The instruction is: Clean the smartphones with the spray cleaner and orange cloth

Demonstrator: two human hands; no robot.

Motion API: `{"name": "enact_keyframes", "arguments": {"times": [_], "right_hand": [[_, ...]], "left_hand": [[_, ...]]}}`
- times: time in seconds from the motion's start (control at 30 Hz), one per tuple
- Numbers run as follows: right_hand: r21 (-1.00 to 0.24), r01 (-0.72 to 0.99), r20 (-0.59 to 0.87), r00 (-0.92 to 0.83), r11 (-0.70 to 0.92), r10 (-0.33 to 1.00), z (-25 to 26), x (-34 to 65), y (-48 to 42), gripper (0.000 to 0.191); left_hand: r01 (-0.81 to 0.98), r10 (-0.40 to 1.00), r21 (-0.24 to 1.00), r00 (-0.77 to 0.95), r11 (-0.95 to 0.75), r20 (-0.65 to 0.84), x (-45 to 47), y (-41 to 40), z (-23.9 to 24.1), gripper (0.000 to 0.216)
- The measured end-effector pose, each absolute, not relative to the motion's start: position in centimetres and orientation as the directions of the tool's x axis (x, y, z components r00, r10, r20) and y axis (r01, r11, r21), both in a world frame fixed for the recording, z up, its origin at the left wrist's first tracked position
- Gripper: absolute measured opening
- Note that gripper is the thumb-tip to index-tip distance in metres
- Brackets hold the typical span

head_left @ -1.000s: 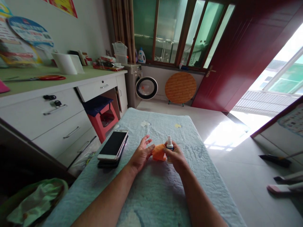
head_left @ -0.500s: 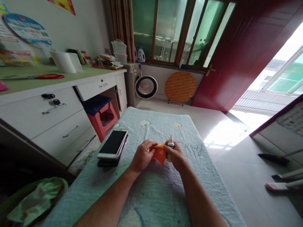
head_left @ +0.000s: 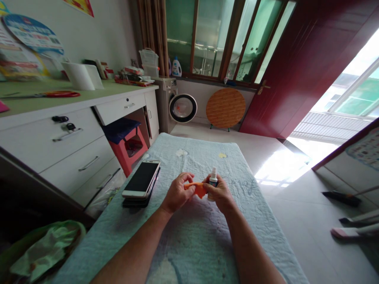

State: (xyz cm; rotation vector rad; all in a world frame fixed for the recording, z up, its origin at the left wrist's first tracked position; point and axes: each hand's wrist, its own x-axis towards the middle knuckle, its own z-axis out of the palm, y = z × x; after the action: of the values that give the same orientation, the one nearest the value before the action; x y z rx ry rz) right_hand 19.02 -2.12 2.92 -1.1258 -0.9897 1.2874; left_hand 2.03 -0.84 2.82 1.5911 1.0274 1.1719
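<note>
A small orange cloth point(head_left: 200, 191) is bunched between my two hands over the quilt-covered surface. My left hand point(head_left: 177, 192) pinches one end of it between thumb and fingers. With my right hand point(head_left: 220, 194) I grip a small spray bottle point(head_left: 213, 179), held upright with its white cap on top, and the thumb presses the other end of the cloth against it. Left of my hands, a white-framed phone point(head_left: 141, 179) with a dark screen rests on a stack of other phones or dark flat devices.
The pale blue quilt point(head_left: 201, 244) covers the surface under my hands. A green bin point(head_left: 78, 232) with a bag stands at lower left. A red stool point(head_left: 133, 146), white drawers point(head_left: 71, 144), an open washing machine door point(head_left: 182, 108) and a round wooden tabletop point(head_left: 225, 108) stand beyond.
The orange cloth, hanging spread below my fingers before, is now gathered into a narrower bunch. My left fingers have shifted on it. The bottle stays in my right hand.
</note>
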Motion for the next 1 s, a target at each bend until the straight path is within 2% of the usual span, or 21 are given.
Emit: {"name": "enact_keyframes", "arguments": {"times": [0.07,0.17,0.27,0.37,0.47,0.57,0.7,0.87,1.0], "right_hand": [[-0.98,-0.197,-0.041,0.071,-0.026,0.997,2.9,19.0,-2.1,0.031],[-0.984,-0.179,-0.023,0.135,0.001,0.991,2.5,19.1,-1.8,0.03],[-0.987,-0.16,-0.004,0.231,0.034,0.973,1.7,19.2,-1.4,0.031],[-0.99,-0.136,-0.005,0.302,0.037,0.953,1.1,19.6,-1.1,0.033],[-0.997,-0.075,-0.031,0.287,-0.01,0.957,1.0,20.1,-1.1,0.038],[-0.998,-0.008,-0.061,0.206,-0.06,0.977,0.9,20.2,-1.3,0.051],[-0.997,0.057,-0.047,0.078,-0.052,0.996,0.3,19.6,-1.6,0.074],[-0.982,0.187,-0.005,-0.064,0.008,0.998,0.8,19.0,-2.3,0.077],[-0.954,0.298,-0.064,-0.112,-0.028,0.992,1.9,18.8,-2.8,0.077]], "left_hand": [[-0.087,0.953,0.996,0.297,-0.032,0.057,2.1,-0.9,2.6,0.012],[-0.27,0.911,0.928,0.387,0.257,-0.14,2.4,-1.0,2.2,0.019],[-0.42,0.86,0.799,0.46,0.431,-0.222,2.7,-0.9,2.1,0.025],[-0.519,0.807,0.661,0.541,0.542,-0.237,2.7,-0.6,1.9,0.028],[-0.582,0.782,0.55,0.573,0.599,-0.245,2.3,0.0,1.5,0.035],[-0.619,0.778,0.478,0.552,0.623,-0.3,2.0,0.6,1.1,0.04],[-0.65,0.811,0.485,0.459,0.585,-0.364,1.9,1.0,0.8,0.039],[-0.695,0.853,0.505,0.344,0.512,-0.392,2.2,1.0,1.3,0.03],[-0.709,0.845,0.469,0.374,0.526,-0.381,2.2,0.9,1.7,0.032]]}}
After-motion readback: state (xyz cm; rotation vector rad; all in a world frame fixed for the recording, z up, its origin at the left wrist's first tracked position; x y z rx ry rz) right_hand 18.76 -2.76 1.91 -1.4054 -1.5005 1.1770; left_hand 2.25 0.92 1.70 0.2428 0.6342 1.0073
